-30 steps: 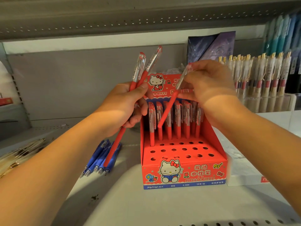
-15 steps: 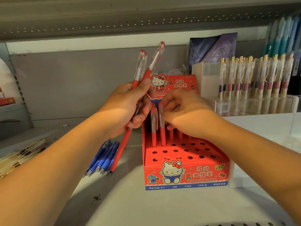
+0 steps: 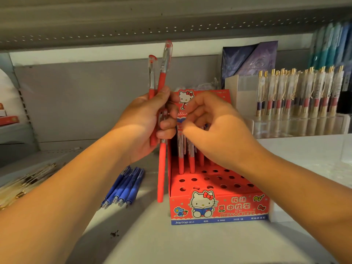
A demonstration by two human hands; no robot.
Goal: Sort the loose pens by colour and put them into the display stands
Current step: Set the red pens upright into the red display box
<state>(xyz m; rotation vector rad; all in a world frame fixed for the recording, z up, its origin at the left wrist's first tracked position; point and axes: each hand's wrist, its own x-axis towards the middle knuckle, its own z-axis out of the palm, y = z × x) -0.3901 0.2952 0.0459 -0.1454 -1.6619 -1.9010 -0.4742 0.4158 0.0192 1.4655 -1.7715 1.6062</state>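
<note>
Red pens (image 3: 162,80) gripped upright in left hand (image 3: 146,122), frame centre; one barrel hangs down beside left wall of red Hello Kitty display stand (image 3: 219,208). Standing red pens (image 3: 181,161) fill stand's back rows. Blue pens (image 3: 123,187) lie on grey shelf (image 3: 171,244), lower left. Gold-clipped pens (image 3: 295,96) in clear stand (image 3: 285,126), upper right. Right hand (image 3: 215,126) over back rows, fingers curled close to left fingertips; whether it holds anything, cannot tell.

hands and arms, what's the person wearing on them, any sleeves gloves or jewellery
Nothing worn shows. The left hand and right hand are bare, with no gloves, and no ring or watch is visible on the parts in view. The left forearm and right forearm are bare to the frame edge, with no sleeve in sight.
</note>
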